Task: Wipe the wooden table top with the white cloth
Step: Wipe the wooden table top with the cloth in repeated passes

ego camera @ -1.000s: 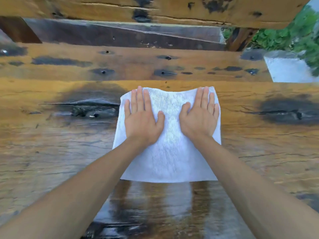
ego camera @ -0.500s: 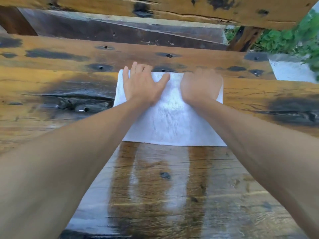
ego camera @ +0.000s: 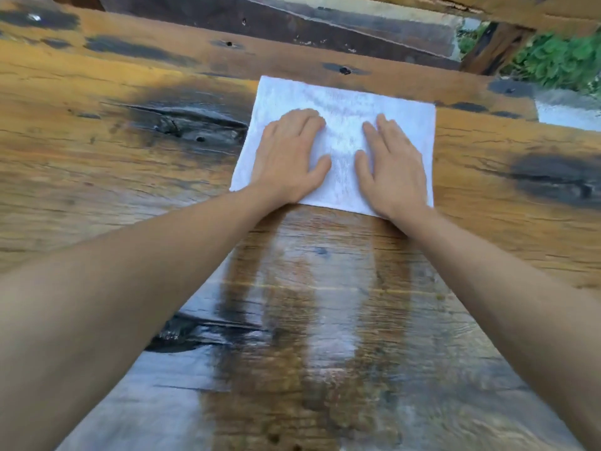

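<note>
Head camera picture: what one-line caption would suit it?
Both hands, left and right, press a white cloth flat on the wooden table top.

Beyond the hands, a dark wooden bench plank [ego camera: 292, 26] ran across the far side. Up and to the right of the right hand stood a wooden post [ego camera: 489, 50], green leafy plants [ego camera: 559, 58], and a pale concrete slab [ego camera: 569, 110].

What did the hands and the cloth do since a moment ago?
The white cloth slid away across the wooden table top, leaving a longer wet shiny streak behind it. The left hand and right hand now sit near its close edge, not its far one. Both palms still press flat, side by side; nothing was let go.
</note>
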`<state>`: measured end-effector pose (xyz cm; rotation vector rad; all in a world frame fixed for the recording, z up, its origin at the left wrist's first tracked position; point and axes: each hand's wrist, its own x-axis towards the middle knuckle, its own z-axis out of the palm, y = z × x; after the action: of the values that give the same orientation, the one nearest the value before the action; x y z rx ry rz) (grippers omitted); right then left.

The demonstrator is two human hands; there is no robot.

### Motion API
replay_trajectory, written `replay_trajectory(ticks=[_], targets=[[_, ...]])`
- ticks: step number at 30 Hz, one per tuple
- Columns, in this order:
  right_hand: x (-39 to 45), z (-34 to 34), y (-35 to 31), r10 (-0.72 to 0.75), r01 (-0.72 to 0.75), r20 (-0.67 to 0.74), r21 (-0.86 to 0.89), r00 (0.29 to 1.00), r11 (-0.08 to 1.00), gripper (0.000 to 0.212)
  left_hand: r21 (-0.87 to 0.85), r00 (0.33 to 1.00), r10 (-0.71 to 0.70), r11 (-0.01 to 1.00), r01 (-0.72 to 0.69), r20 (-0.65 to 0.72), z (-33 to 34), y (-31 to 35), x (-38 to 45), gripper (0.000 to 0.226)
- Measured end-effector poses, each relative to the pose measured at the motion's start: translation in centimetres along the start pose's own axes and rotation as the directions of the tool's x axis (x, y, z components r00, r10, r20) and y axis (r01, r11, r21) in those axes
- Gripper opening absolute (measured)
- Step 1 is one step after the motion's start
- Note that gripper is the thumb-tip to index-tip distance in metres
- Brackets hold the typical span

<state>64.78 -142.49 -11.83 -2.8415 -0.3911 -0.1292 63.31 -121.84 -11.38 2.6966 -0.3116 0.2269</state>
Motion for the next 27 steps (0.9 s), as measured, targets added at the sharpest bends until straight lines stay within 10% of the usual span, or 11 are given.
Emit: replay_trajectory(ticks=[7,27], targets=[[-2.7,-0.2,-1.0,0.032,-0.031,0.105,-0.017,0.994,0.999,0.060,0.170,0.961,-0.007,0.985,-0.042,0.277,-0.2,0.9,-2.6,0.068],[-18.6,-1.6,-4.5,0.096,-0.090,0.159,-0.043,0.983,0.995,0.059,0.199,0.958,-0.028,0.979,-0.032,0.287,-0.4,6.6,-18.1,0.080]])
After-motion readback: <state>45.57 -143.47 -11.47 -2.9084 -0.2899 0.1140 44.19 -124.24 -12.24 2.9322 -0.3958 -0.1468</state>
